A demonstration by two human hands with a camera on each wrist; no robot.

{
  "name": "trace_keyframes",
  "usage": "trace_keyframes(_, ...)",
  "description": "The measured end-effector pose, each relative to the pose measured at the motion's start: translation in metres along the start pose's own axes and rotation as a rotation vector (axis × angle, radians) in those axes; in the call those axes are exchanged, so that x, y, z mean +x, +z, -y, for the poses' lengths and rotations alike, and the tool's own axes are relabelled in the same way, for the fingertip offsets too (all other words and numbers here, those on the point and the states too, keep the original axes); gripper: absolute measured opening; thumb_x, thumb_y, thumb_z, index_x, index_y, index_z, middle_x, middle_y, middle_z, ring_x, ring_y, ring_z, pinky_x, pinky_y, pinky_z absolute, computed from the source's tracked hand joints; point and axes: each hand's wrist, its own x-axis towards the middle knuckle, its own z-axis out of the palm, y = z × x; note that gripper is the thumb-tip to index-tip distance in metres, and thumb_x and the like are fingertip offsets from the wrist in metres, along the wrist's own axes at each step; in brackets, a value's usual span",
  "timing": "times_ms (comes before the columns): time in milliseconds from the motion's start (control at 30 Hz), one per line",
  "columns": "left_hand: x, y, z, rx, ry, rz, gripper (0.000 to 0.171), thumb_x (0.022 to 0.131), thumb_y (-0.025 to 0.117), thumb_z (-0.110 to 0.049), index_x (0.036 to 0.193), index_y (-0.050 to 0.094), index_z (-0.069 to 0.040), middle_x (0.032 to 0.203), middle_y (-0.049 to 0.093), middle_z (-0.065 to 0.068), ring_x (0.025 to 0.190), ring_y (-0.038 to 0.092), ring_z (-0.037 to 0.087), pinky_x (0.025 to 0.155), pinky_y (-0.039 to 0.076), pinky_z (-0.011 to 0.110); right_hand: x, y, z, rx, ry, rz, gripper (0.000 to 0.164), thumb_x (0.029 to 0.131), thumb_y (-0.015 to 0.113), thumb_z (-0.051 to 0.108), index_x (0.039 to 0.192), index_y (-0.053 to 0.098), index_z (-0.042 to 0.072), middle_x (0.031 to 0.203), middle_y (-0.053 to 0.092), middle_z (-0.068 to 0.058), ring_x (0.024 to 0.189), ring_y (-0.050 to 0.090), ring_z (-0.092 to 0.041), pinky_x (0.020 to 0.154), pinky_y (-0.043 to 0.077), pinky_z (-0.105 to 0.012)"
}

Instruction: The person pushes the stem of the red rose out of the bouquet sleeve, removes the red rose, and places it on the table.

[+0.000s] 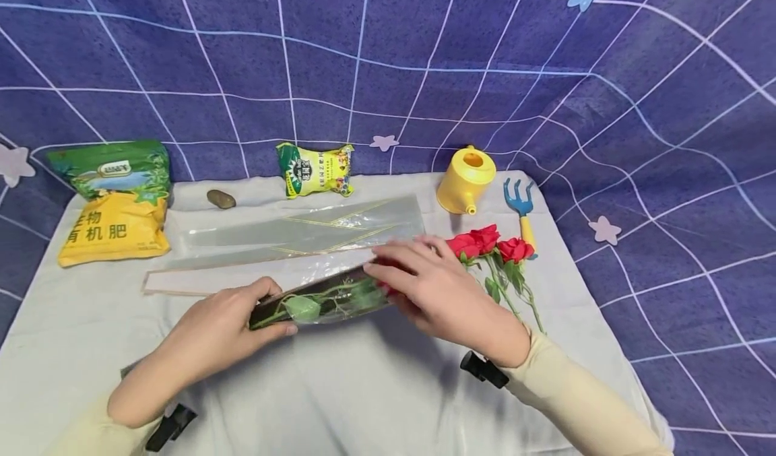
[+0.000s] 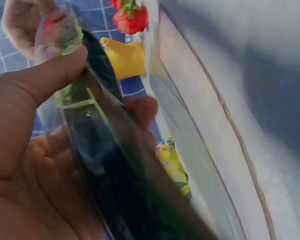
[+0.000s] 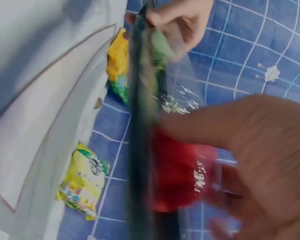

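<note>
Over the front of the cloth, both hands hold up a clear flower sleeve point(image 1: 339, 298) with a dark backing. Inside it lie a green stem and a leaf point(image 1: 302, 308); at its right end is a red rose head point(image 3: 175, 170). My left hand point(image 1: 221, 324) grips the sleeve's left end, thumb on the near side. Around the rose end curls my right hand point(image 1: 439, 294), its thumb along the bloom in the right wrist view. Flat behind them lie a white sleeve with a brown edge point(image 1: 242, 277) and grey sleeves with gold lines point(image 1: 254, 236).
Loose red roses point(image 1: 515, 248) lie right of the right hand, near a blue and yellow hand fork point(image 1: 520, 205). Along the back are a yellow watering can point(image 1: 461, 185), a small yellow-green packet point(image 1: 318, 171), a brown stone point(image 1: 221, 199) and a green-yellow fertilizer bag point(image 1: 115, 207).
</note>
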Motion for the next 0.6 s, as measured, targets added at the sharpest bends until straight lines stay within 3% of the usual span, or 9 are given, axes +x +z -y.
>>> trace_keyframes(133, 0.010, 0.001, 0.004, -0.113, -0.016, -0.058, 0.042, 0.075, 0.064, -0.064, 0.096, 0.051, -0.031, 0.065, 0.049, -0.009, 0.053, 0.040, 0.010, 0.048, 0.034, 0.031, 0.005, 0.002, 0.011, 0.141, -0.144, -0.302, 0.029, 0.081, 0.071, 0.014, 0.110, 0.067, 0.012, 0.125, 0.056, -0.006, 0.116, 0.049, -0.025, 0.093, 0.036, -0.043)
trace_keyframes(167, 0.012, 0.002, 0.004, -0.142, -0.023, -0.075, 0.042, 0.075, 0.065, -0.063, 0.099, 0.051, -0.032, 0.066, 0.049, -0.009, 0.053, 0.041, 0.010, 0.049, 0.034, 0.031, 0.004, 0.008, 0.014, 0.205, -0.151, -0.317, 0.024, 0.081, 0.071, 0.015, 0.105, 0.068, 0.012, 0.119, 0.059, -0.004, 0.111, 0.053, -0.022, 0.091, 0.039, -0.040)
trace_keyframes(233, 0.016, 0.002, 0.005, -0.210, -0.036, -0.100, 0.044, 0.074, 0.067, -0.061, 0.105, 0.052, -0.034, 0.072, 0.055, -0.010, 0.056, 0.046, 0.009, 0.053, 0.038, 0.032, 0.000, 0.025, 0.016, 0.351, -0.091, -0.252, 0.019, 0.085, 0.069, 0.022, 0.103, 0.068, 0.015, 0.108, 0.063, 0.003, 0.100, 0.057, -0.014, 0.085, 0.044, -0.032)
trace_keyframes(333, 0.021, 0.002, 0.000, -0.318, -0.033, -0.124, 0.051, 0.072, 0.071, -0.058, 0.115, 0.052, -0.037, 0.091, 0.064, -0.013, 0.072, 0.056, 0.008, 0.065, 0.044, 0.035, -0.008, 0.057, 0.010, 0.666, 0.200, 0.002, 0.032, 0.088, 0.067, 0.032, 0.115, 0.061, 0.016, 0.105, 0.063, 0.007, 0.094, 0.059, -0.010, 0.079, 0.048, -0.027)
trace_keyframes(400, 0.023, 0.002, -0.006, -0.363, -0.005, -0.124, 0.054, 0.072, 0.072, -0.057, 0.118, 0.051, -0.040, 0.098, 0.063, -0.015, 0.080, 0.058, 0.006, 0.070, 0.045, 0.035, -0.007, 0.071, 0.004, 0.906, 0.425, 0.054, 0.043, 0.088, 0.066, 0.034, 0.125, 0.054, 0.014, 0.110, 0.063, 0.003, 0.095, 0.060, -0.014, 0.079, 0.049, -0.030)
trace_keyframes(433, 0.025, 0.002, -0.009, -0.373, 0.015, -0.120, 0.054, 0.072, 0.072, -0.057, 0.119, 0.050, -0.041, 0.099, 0.063, -0.016, 0.082, 0.058, 0.005, 0.071, 0.045, 0.035, -0.004, 0.075, 0.002, 1.051, 0.519, 0.020, 0.047, 0.088, 0.067, 0.032, 0.127, 0.052, 0.011, 0.112, 0.062, -0.002, 0.096, 0.060, -0.018, 0.080, 0.049, -0.032)
trace_keyframes(500, 0.025, 0.002, -0.015, -0.370, 0.054, -0.118, 0.054, 0.073, 0.071, -0.057, 0.121, 0.049, -0.043, 0.102, 0.061, -0.017, 0.086, 0.058, 0.004, 0.072, 0.046, 0.034, 0.003, 0.078, 0.000, 1.322, 0.662, -0.149, 0.050, 0.087, 0.068, 0.026, 0.129, 0.048, 0.008, 0.117, 0.059, -0.009, 0.101, 0.058, -0.024, 0.086, 0.047, -0.037)
trace_keyframes(600, 0.023, 0.003, -0.018, -0.355, 0.080, -0.101, 0.054, 0.076, 0.069, -0.056, 0.124, 0.048, -0.043, 0.103, 0.061, -0.017, 0.086, 0.057, 0.003, 0.073, 0.046, 0.033, 0.016, 0.073, -0.003, 1.549, 0.747, -0.454, 0.048, 0.086, 0.069, 0.015, 0.128, 0.048, 0.006, 0.119, 0.056, -0.014, 0.106, 0.055, -0.025, 0.091, 0.043, -0.037)
